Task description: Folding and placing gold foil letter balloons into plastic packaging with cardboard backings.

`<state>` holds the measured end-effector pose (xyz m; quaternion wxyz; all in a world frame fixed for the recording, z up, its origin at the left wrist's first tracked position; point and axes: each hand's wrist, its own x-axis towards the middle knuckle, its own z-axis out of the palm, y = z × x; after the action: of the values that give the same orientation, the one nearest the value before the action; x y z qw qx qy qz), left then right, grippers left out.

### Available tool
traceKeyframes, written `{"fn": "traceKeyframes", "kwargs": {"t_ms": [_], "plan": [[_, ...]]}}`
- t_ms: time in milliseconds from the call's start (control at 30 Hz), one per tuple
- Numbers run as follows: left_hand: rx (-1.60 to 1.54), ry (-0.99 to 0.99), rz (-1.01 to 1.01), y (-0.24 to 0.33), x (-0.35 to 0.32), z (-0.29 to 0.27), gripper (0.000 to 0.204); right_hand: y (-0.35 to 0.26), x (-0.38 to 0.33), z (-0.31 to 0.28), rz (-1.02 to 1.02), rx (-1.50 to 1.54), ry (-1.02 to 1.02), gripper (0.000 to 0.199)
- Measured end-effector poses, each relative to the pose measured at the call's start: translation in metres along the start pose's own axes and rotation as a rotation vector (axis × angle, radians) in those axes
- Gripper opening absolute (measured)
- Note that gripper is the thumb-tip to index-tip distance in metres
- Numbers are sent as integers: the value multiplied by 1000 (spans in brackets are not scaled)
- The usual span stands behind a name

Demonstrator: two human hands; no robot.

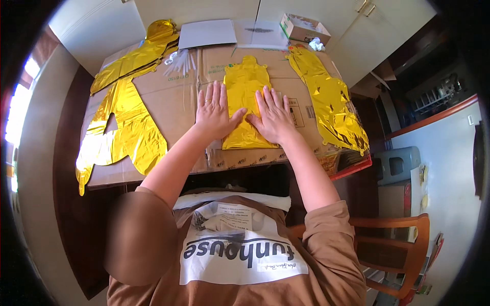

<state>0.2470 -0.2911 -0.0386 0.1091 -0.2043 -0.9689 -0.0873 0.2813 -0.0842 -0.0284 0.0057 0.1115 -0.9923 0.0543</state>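
A flat gold foil balloon (247, 81), apparently folded into a long shape, lies on the cardboard-covered table (176, 120) in front of me. My left hand (217, 115) is spread flat along its left edge, thumb reaching onto the foil, a ring on one finger. Along the right edge rests my right hand (275, 120), also flat with fingers apart, its thumb on the foil. Neither hand grips anything. Part of the foil's edges is hidden under my palms.
More flat gold foil balloons (122, 127) spread over the left side, and another gold foil (332, 104) lies at right. Clear straws (182, 65), a white board (208, 33), an open box (306, 28) and crumpled tissue (317, 44) sit at the back. A wooden chair (421, 245) stands at right.
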Motion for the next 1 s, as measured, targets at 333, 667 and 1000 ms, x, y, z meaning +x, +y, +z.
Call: {"fn": "traceKeyframes", "kwargs": {"t_ms": [333, 667, 1000], "plan": [[-135, 61, 182, 44, -43, -3, 94, 19, -3, 5, -8, 426, 251, 72], [-116, 29, 167, 48, -41, -5, 95, 87, 17, -36, 187, 341, 62, 54], [-121, 26, 154, 46, -43, -1, 95, 80, 53, -38, 304, 339, -47, 53]]}}
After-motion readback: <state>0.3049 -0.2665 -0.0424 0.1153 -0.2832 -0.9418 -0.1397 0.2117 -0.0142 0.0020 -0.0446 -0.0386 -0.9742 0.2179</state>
